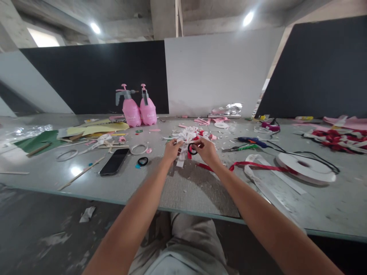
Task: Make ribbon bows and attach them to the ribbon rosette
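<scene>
A bunch of white and red ribbon [187, 134] lies on the table in front of me. My left hand [171, 151] is closed in a pinch on the white ribbon at the bunch's near left side. Opposite it, my right hand [205, 148] pinches a small black ring [192, 149], which sits against the ribbon. Whether those right fingers also grip ribbon is hidden. White and red ribbon ends hang toward me between the hands. A long red ribbon [246, 163] runs from under my right forearm to a white spool [306, 168].
To the left lie a black phone [114, 162], another black ring [142, 161] and a white hoop [139, 149]. Two pink spray bottles [140, 109] stand behind. At right are a blue glue gun [252, 142], green-handled scissors [243, 147] and a red-white ribbon pile [338, 139].
</scene>
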Demonstrator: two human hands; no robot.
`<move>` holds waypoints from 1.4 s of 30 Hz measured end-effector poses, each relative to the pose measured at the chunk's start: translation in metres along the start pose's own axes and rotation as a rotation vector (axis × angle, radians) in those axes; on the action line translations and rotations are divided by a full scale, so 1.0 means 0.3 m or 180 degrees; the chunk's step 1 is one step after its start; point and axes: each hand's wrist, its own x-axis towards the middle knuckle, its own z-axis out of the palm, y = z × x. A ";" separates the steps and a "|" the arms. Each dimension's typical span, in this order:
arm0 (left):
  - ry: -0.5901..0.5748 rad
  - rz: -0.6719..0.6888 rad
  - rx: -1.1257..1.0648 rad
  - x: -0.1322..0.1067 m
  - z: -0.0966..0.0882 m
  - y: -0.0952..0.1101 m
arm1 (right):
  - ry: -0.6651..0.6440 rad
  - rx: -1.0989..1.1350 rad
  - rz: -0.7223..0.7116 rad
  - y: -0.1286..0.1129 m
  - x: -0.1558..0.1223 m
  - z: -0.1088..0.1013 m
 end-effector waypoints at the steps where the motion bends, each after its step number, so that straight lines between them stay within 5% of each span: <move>1: -0.0046 -0.0020 -0.0006 0.000 0.003 -0.002 | 0.0053 -0.0043 -0.0014 0.004 0.000 0.001; 23: -0.0603 0.0023 -0.0196 -0.036 0.022 0.033 | 0.0026 -0.0269 0.0040 -0.002 -0.003 -0.006; 42: -0.0483 0.0238 -0.0009 -0.033 0.019 0.032 | -0.0141 -0.0419 -0.0116 -0.011 -0.006 0.000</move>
